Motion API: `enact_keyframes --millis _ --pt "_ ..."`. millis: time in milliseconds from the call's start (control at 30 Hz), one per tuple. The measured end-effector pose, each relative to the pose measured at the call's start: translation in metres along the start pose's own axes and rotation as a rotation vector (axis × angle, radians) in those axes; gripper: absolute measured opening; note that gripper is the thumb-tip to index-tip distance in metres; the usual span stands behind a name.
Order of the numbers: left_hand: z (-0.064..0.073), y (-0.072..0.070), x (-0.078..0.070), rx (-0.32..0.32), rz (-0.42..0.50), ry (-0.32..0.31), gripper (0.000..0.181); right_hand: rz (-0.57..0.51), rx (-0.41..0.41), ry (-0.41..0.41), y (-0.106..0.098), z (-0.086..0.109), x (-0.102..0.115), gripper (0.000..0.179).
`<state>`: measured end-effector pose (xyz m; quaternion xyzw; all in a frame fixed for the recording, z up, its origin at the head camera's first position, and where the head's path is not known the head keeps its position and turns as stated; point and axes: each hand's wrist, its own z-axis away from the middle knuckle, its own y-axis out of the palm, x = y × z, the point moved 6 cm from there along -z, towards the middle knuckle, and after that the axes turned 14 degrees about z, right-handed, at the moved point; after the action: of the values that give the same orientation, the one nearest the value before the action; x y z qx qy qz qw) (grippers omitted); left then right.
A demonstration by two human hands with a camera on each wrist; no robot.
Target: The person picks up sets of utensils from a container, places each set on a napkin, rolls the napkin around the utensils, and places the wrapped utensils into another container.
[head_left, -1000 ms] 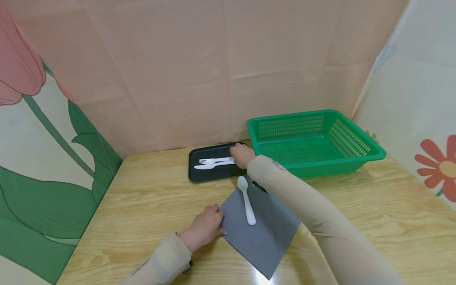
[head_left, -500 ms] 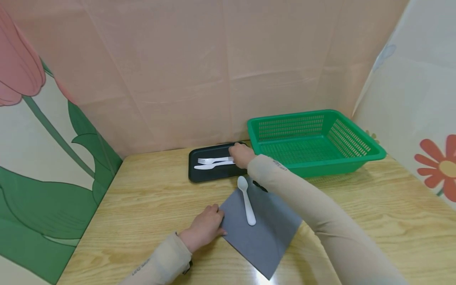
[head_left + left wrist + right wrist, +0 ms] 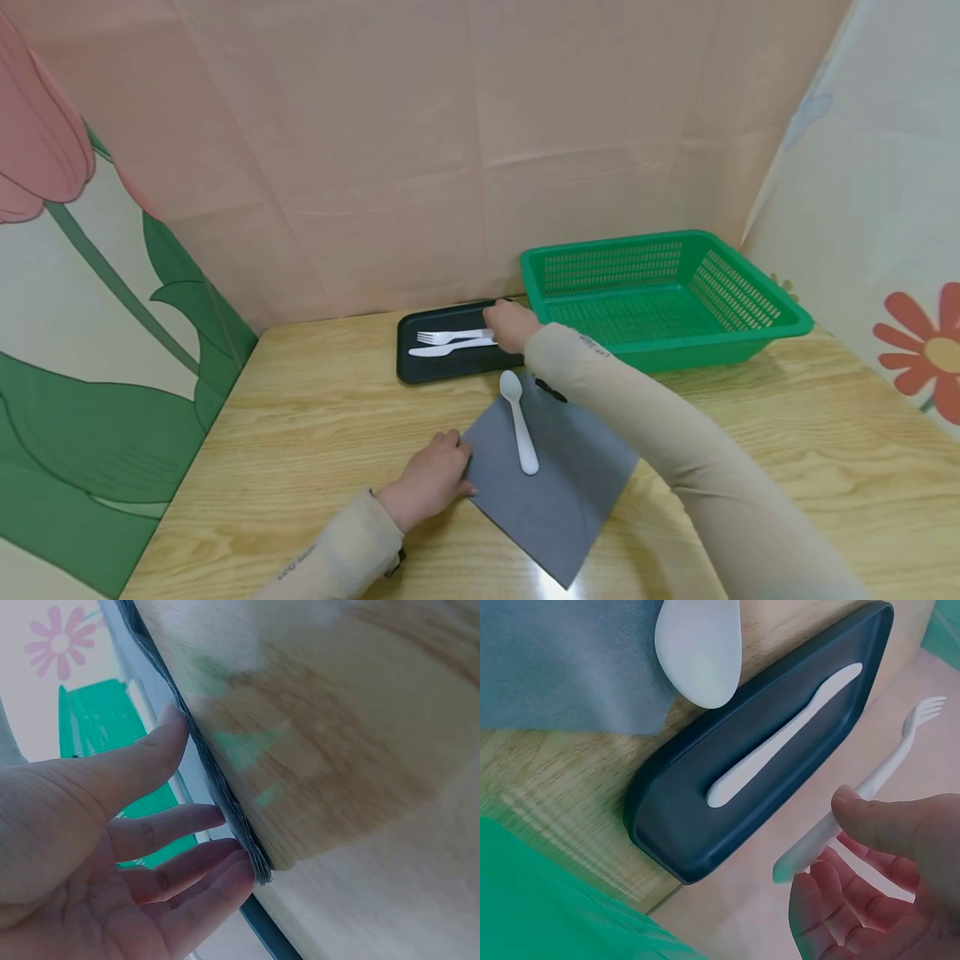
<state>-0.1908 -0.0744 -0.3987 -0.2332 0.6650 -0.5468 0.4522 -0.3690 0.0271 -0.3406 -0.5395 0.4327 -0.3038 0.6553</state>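
Observation:
My right hand (image 3: 512, 327) pinches the handle of a white fork (image 3: 889, 769) between thumb and fingers, over the right end of the black tray (image 3: 420, 367). Lying in that tray is a white knife (image 3: 780, 742). My left hand (image 3: 427, 483) rests at the left corner of a folded grey napkin (image 3: 570, 500). In the left wrist view, its thumb and fingertips touch the napkin's layered edge (image 3: 217, 780), fingers only slightly bent. A white spoon (image 3: 522, 433) lies on the napkin, its bowl toward the tray.
A green slotted basket (image 3: 667, 346) stands at the back right, beside the tray and close to my right wrist. Behind the wooden table (image 3: 315, 417) hangs a pink cloth backdrop (image 3: 360, 167). Flower-printed sheets flank both sides.
My right forearm has shifted very slightly to the right, with the hand still holding the fork over the tray. The left hand, napkin and spoon have stayed put.

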Motion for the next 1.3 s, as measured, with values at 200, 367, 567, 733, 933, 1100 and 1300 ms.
enact_keyframes --millis 200,367,567,733,933,1100,1300 --pt "-0.001 0.001 0.000 0.001 0.003 -0.002 0.039 -0.003 0.000 -0.008 -0.002 0.003 0.000 0.016" --pt "-0.001 0.001 0.000 0.005 0.002 -0.003 0.039 -0.014 0.003 -0.017 -0.003 0.003 0.000 0.016" --pt "-0.002 0.001 0.000 0.007 0.006 -0.002 0.040 -0.028 0.013 -0.011 -0.004 0.004 0.000 0.017" --pt "-0.002 0.001 0.000 0.004 0.007 0.000 0.040 -0.041 0.019 -0.011 -0.007 0.006 0.000 0.018" --pt "-0.002 0.001 0.001 0.009 0.009 -0.007 0.039 -0.052 0.006 -0.029 -0.012 0.009 0.000 0.018" --pt "-0.002 0.001 0.001 0.012 0.008 -0.009 0.040 -0.062 0.015 -0.027 -0.013 0.011 -0.001 0.019" --pt "-0.002 0.000 0.001 0.017 0.010 -0.012 0.040 -0.068 0.028 -0.025 -0.012 0.011 -0.003 0.020"
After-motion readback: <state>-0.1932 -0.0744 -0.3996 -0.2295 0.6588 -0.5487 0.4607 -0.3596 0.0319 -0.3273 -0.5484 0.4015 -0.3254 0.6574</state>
